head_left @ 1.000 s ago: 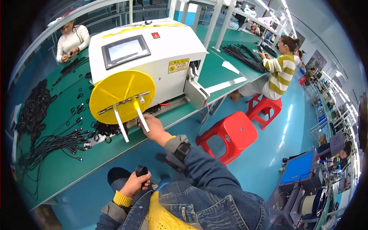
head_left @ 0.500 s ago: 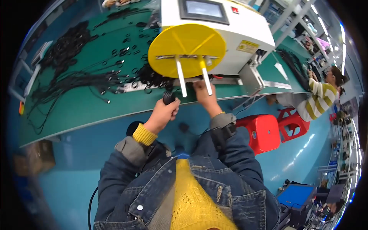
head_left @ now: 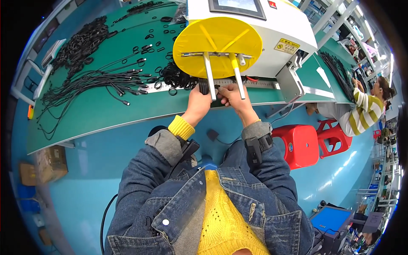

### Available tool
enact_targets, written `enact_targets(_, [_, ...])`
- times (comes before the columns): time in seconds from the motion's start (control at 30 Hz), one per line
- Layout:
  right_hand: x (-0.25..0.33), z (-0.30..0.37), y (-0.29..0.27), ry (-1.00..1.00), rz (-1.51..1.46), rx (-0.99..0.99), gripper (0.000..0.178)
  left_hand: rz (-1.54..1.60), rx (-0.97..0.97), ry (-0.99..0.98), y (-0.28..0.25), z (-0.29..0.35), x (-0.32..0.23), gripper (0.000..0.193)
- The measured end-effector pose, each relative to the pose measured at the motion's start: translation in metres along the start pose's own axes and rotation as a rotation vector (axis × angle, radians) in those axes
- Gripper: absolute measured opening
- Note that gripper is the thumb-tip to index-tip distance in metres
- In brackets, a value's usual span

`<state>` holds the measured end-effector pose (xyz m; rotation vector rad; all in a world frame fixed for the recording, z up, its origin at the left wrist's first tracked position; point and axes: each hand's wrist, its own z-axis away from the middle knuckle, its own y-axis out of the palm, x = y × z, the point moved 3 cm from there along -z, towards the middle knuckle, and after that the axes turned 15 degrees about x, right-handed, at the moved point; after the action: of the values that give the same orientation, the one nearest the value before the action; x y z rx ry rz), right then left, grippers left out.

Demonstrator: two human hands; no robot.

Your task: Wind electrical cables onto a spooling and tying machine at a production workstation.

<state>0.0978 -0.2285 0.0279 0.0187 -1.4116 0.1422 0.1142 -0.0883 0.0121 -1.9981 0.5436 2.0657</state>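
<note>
My left hand (head_left: 199, 105) is wrapped round a coiled black cable (head_left: 204, 86) at the table's front edge. Close beside it, my right hand (head_left: 236, 100) has its fingers pinched together at the coil's right side; what lies in them is too small and dark to make out. Both hands are below a round yellow disc (head_left: 217, 40) on a white machine. Two metal rods (head_left: 208, 76) stick out from the disc, one passing in front of each hand's fingertips. Just left of the coil lies a heap of black rings (head_left: 176, 75).
A bundle of black cables (head_left: 102, 80) and a tangled black pile (head_left: 85, 44) lie on the green table (head_left: 110, 112). A steel ruler (head_left: 261, 84) runs beneath the disc. Red stools (head_left: 297, 146) stand at right, where another person (head_left: 361, 108) sits.
My left hand has moved right and up with the coiled cable, toward the right hand. The two hands now meet under the disc. My view has shifted slightly.
</note>
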Motion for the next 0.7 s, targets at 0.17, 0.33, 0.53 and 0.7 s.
enact_targets(0.17, [-0.004,-0.006,-0.002,0.023,0.007,0.042,0.017,-0.241,-0.091,0.224,-0.005,-0.005,0.002,0.013])
enact_targets(0.33, [-0.036,-0.024,-0.017,-0.206,0.359,-0.237,0.018,-0.472,-0.163,0.22,-0.003,-0.015,0.003,0.015])
enact_targets(0.53, [-0.026,-0.022,-0.01,-0.267,0.584,-0.275,0.018,-0.664,-0.236,0.163,-0.008,-0.01,-0.004,0.024])
enact_targets(0.7, [-0.018,-0.013,-0.019,-0.122,0.061,-0.191,0.018,-0.564,-0.243,0.334,-0.011,-0.006,-0.002,0.025])
